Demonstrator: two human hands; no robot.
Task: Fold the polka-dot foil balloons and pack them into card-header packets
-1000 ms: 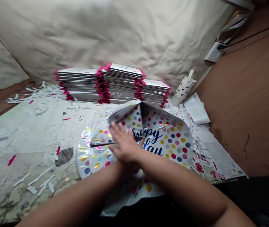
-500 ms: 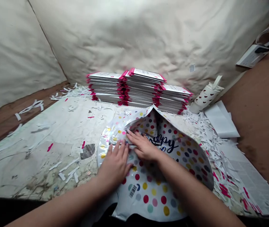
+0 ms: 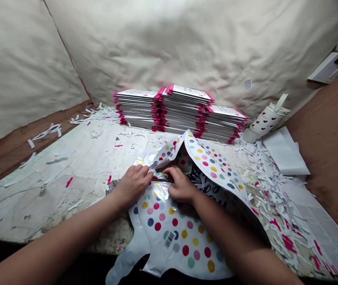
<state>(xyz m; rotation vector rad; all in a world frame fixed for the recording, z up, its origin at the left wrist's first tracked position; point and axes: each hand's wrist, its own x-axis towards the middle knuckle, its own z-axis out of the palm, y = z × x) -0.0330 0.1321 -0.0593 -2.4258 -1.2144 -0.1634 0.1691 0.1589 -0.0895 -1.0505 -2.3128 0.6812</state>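
A flat white foil balloon [image 3: 192, 241] with coloured dots, dark lettering and a barcode lies partly folded over the table's front edge. Its far flap stands up in a peak, and the lettering is half hidden under it. My left hand [image 3: 135, 181] is closed on the balloon's left edge by the fold, fingers curled. Just to the right, my right hand [image 3: 182, 185] pinches the foil at the same fold, thumb and forefinger bent together.
Stacks of pink-edged cards [image 3: 175, 109] stand against the padded back wall. A white tumbler with hearts [image 3: 266, 120] leans beside them, near folded white paper [image 3: 284, 152]. Paper scraps [image 3: 278, 209] litter the table [image 3: 86, 154], and a white socket box [image 3: 331, 67] is at the right.
My hands went from lying flat on the balloon to gripping its fold. The left hand shifted left, and the balloon's right flap rose and curled inward. The view turned slightly left.
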